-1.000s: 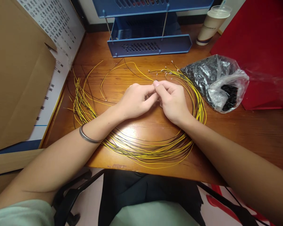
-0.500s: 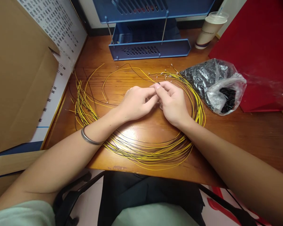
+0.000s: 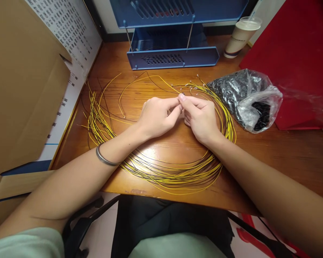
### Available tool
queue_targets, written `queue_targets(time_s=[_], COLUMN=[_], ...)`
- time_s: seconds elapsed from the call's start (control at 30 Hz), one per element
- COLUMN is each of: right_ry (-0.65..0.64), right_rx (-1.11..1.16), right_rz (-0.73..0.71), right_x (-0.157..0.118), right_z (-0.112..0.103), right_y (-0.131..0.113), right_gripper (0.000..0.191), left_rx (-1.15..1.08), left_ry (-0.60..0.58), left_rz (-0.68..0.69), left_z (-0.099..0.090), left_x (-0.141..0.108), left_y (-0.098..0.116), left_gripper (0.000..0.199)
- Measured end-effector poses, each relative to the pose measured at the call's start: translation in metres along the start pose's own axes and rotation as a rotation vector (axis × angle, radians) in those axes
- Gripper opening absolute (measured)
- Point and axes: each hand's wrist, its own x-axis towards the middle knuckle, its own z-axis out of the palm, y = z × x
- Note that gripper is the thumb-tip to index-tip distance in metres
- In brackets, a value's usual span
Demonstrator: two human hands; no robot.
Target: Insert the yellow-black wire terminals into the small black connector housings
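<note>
Both hands meet fingertip to fingertip above the desk. My left hand (image 3: 158,116) is closed in a pinch at a thin yellow wire (image 3: 165,81), whose end runs in between the fingertips along with a dark wire. My right hand (image 3: 201,116) pinches a small black connector (image 3: 183,94), mostly covered by thumb and forefinger. Exactly how wire and connector touch is hidden. Beneath the hands and forearms lies a big loose coil of yellow and black wires (image 3: 174,177). Tiny metal tips (image 3: 197,76) show on several wire ends at its upper right.
A clear plastic bag (image 3: 247,96) of small black pieces lies right of the coil, against a red bag (image 3: 293,61). Behind stand a blue tray rack (image 3: 172,57) and a paper cup (image 3: 239,39). A cardboard box (image 3: 24,89) borders the desk's left side.
The right thumb and forefinger have shifted slightly at the small black connector. Both hands stay together in nearly the same place; the whole view has moved a little.
</note>
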Motion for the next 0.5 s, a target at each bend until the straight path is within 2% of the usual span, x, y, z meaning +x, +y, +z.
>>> queue_targets(time_s=[0.33, 0.5], right_ry=[0.082, 0.061], right_rx=[-0.045, 0.000], right_rz=[-0.010, -0.012], right_x=[0.0008, 0.0010], right_z=[0.0014, 0.0011], right_y=[0.0016, 0.0031], right_gripper=[0.052, 0.051], left_rx=[-0.026, -0.033], left_ry=[-0.033, -0.010], left_rz=[0.013, 0.014], left_z=[-0.0002, -0.0003], left_x=[0.0011, 0.0004], left_y=[-0.0009, -0.0003], left_gripper=[0.038, 0.039])
